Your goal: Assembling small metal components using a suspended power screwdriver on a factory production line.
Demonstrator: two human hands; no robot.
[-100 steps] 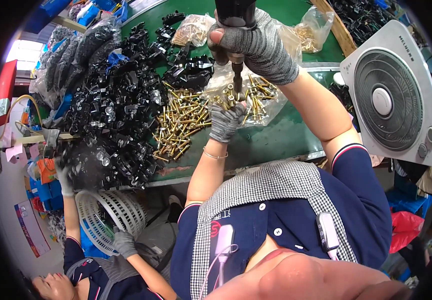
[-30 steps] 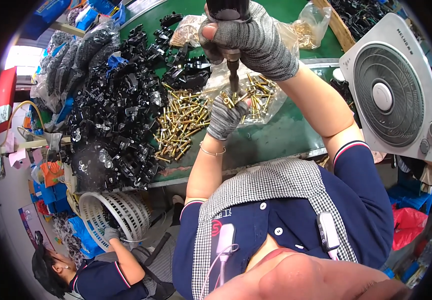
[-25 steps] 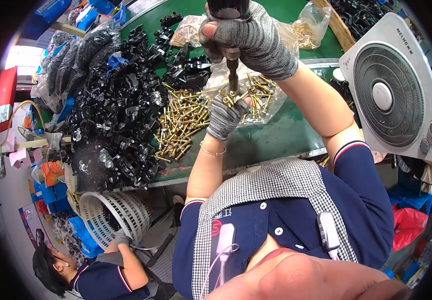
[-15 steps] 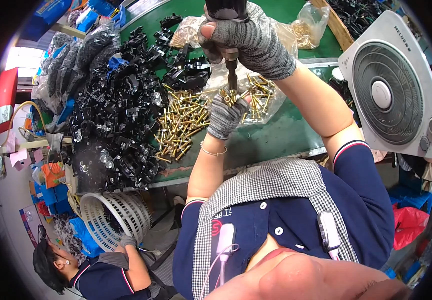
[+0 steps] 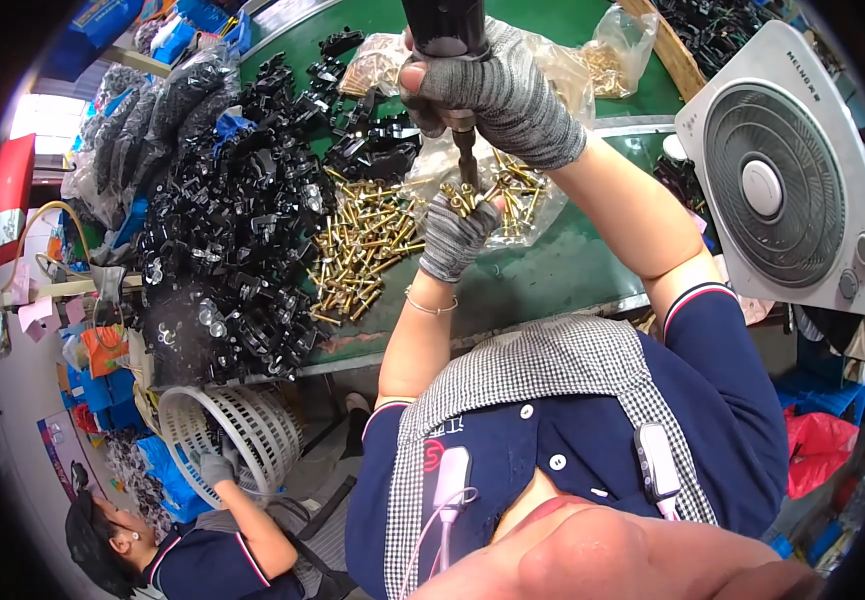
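Observation:
In a grey knit glove with bare fingertips, my right hand (image 5: 513, 95) is wrapped round a black power screwdriver (image 5: 445, 32). Its dark bit (image 5: 467, 158) points down at the bolts in my left hand; whether it seats in one I cannot tell. My left hand (image 5: 456, 238), gloved alike, is closed round several gold-coloured bolts (image 5: 465, 200), their heads sticking up above the fingers. Beside it on the left spreads a heap of loose gold bolts (image 5: 358, 245). More bolts lie on a clear plastic bag (image 5: 528, 215) behind and right of that hand.
A big pile of black plastic parts (image 5: 238, 220) covers the green table (image 5: 543, 275) on the left. A bag of small gold pieces (image 5: 608, 70) lies at the back. A grey fan (image 5: 788, 180) stands right. A co-worker (image 5: 203, 550) reaches into a white basket (image 5: 263, 430) at lower left.
The screwdriver and my right hand have shifted slightly left and toward me. My left hand keeps its bolts, almost unmoved. The co-worker's hand has moved from the basket's rim to its opening.

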